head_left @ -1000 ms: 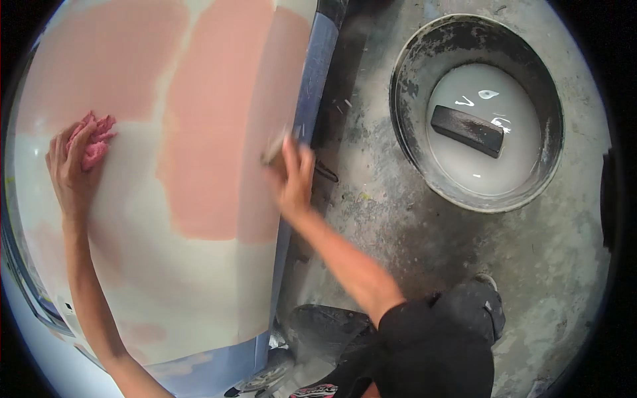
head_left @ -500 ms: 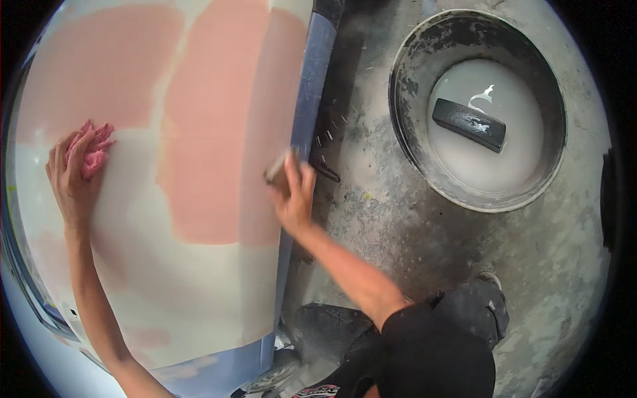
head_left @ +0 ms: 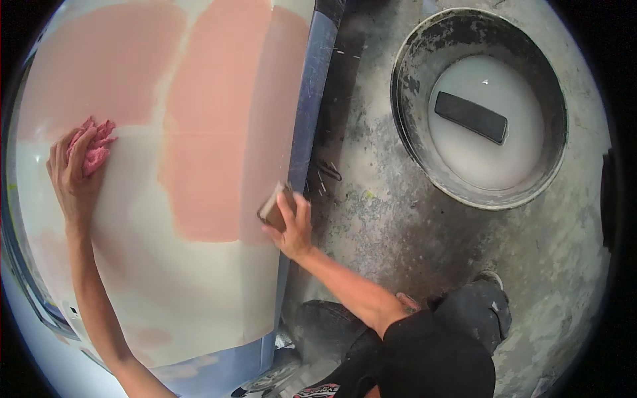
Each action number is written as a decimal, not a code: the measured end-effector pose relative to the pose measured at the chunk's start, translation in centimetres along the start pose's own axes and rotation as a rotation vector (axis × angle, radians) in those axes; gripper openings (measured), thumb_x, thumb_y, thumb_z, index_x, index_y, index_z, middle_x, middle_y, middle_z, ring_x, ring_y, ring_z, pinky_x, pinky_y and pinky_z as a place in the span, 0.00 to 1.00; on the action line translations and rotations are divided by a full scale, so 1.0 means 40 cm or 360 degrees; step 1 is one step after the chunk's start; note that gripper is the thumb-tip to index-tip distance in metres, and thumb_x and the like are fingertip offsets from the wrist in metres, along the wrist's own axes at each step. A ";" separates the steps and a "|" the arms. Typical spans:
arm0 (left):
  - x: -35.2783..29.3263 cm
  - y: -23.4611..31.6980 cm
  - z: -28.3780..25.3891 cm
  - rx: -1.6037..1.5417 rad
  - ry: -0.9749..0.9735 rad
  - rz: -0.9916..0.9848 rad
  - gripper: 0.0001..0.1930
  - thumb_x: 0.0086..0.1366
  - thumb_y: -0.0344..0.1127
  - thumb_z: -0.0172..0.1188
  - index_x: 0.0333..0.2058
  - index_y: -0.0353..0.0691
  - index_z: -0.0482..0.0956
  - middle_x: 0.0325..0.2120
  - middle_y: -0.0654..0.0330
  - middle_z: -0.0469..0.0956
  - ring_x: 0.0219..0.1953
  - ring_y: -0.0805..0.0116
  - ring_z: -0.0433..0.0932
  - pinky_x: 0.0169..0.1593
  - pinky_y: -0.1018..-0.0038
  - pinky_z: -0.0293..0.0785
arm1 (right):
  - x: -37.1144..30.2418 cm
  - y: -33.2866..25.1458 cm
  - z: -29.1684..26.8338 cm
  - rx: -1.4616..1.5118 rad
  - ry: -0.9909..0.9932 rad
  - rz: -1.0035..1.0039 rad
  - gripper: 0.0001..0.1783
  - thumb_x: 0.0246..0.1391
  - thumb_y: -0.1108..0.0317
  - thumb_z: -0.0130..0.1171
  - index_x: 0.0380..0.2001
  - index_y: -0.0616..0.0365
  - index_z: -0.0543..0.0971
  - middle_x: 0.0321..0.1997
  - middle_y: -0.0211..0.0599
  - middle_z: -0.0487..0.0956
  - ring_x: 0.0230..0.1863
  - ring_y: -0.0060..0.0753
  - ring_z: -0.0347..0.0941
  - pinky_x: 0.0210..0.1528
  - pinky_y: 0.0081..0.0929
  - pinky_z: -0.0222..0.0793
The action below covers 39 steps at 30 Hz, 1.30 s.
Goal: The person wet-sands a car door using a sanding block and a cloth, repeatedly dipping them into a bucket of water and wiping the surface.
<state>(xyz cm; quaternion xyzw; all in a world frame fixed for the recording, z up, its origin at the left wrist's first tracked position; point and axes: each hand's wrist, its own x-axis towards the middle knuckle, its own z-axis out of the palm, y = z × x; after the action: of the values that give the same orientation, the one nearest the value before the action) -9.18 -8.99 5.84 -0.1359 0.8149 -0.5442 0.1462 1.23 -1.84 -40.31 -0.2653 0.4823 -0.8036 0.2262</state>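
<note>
My left hand (head_left: 74, 169) is closed around a crumpled pink cloth (head_left: 97, 147) and rests on a car door panel (head_left: 206, 285). The panel is cream with broad pink patches (head_left: 206, 132), and its surface looks wet. At the panel's right part, near the lower end of the pink area, my right hand (head_left: 295, 229) grips a small grey-brown sanding block (head_left: 273, 211). The block lies against the panel, with my fingers over its right side. Its underside is hidden.
On the concrete floor (head_left: 378, 245) to the right stands a dark bucket (head_left: 561, 159) of cloudy water (head_left: 488, 169). A black rectangular block (head_left: 471, 118) floats in it. A blue edge (head_left: 310, 93) runs along the panel's right side. My bent leg (head_left: 471, 308) is below the bucket.
My right hand has moved the sanding block down along the panel toward me. Droplets fall beside the blue edge. My left hand and the cloth have stayed in place.
</note>
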 end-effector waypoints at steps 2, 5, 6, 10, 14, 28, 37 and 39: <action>-0.005 0.036 0.034 -0.0038 0.0070 -0.0002 0.24 0.58 0.33 0.71 0.55 0.48 0.81 0.55 0.57 0.79 0.57 0.56 0.76 0.61 0.60 0.68 | -0.043 0.023 -0.024 0.0039 -0.0035 -0.0037 0.43 0.62 0.34 0.56 0.75 0.40 0.63 0.63 0.60 0.63 0.63 0.66 0.63 0.64 0.61 0.62; 0.005 0.027 0.048 0.0030 0.0008 -0.0063 0.24 0.59 0.33 0.71 0.55 0.48 0.82 0.55 0.57 0.79 0.57 0.55 0.77 0.61 0.60 0.68 | 0.329 0.104 -0.032 0.0010 0.0202 0.0032 0.42 0.61 0.45 0.64 0.74 0.47 0.63 0.57 0.57 0.67 0.58 0.60 0.65 0.60 0.53 0.65; 0.017 0.017 0.014 0.0058 -0.0011 -0.0056 0.24 0.59 0.33 0.71 0.55 0.48 0.82 0.55 0.57 0.79 0.57 0.55 0.77 0.61 0.60 0.68 | 0.456 0.107 -0.032 0.0062 0.0301 0.0080 0.42 0.62 0.48 0.65 0.74 0.48 0.63 0.54 0.55 0.68 0.55 0.58 0.66 0.58 0.52 0.66; 0.005 0.011 0.045 -0.0027 0.0040 0.0001 0.24 0.57 0.32 0.72 0.54 0.48 0.82 0.53 0.58 0.80 0.56 0.56 0.77 0.59 0.60 0.69 | 0.467 0.106 -0.035 -0.0004 0.0298 0.0098 0.40 0.63 0.49 0.64 0.73 0.50 0.65 0.51 0.53 0.69 0.52 0.56 0.67 0.55 0.50 0.67; 0.000 0.000 0.015 0.0037 0.0046 0.0029 0.24 0.59 0.32 0.71 0.55 0.48 0.82 0.53 0.57 0.80 0.56 0.56 0.77 0.60 0.60 0.69 | 0.032 0.014 -0.014 -0.0004 0.0079 -0.0046 0.45 0.60 0.40 0.63 0.74 0.49 0.64 0.58 0.56 0.67 0.58 0.61 0.67 0.59 0.54 0.67; -0.004 -0.011 0.005 0.0042 0.0006 -0.0016 0.24 0.58 0.32 0.71 0.56 0.49 0.82 0.54 0.58 0.80 0.57 0.55 0.77 0.60 0.58 0.69 | 0.159 0.030 -0.012 0.0084 0.0176 -0.0033 0.43 0.63 0.43 0.61 0.74 0.52 0.63 0.56 0.59 0.68 0.58 0.62 0.67 0.59 0.52 0.67; 0.021 0.022 0.031 -0.0009 0.0040 0.0004 0.24 0.59 0.32 0.71 0.55 0.49 0.82 0.53 0.58 0.80 0.56 0.56 0.77 0.59 0.59 0.69 | 0.594 0.149 -0.056 0.0061 0.0305 0.0266 0.41 0.61 0.49 0.65 0.71 0.56 0.66 0.52 0.59 0.70 0.53 0.60 0.68 0.56 0.50 0.67; 0.014 0.012 0.032 -0.0012 0.0022 -0.0001 0.24 0.60 0.33 0.71 0.56 0.49 0.81 0.53 0.58 0.80 0.56 0.56 0.77 0.59 0.59 0.69 | 0.545 0.131 -0.029 0.0031 0.0299 0.0208 0.40 0.62 0.52 0.65 0.71 0.57 0.65 0.52 0.58 0.71 0.53 0.59 0.68 0.56 0.49 0.67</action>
<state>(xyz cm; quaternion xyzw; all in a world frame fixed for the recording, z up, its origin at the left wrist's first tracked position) -9.24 -10.11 4.87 -0.1330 0.8179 -0.5420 0.1397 -15.47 -16.84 -40.92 -0.1547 0.5099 -0.8131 0.2344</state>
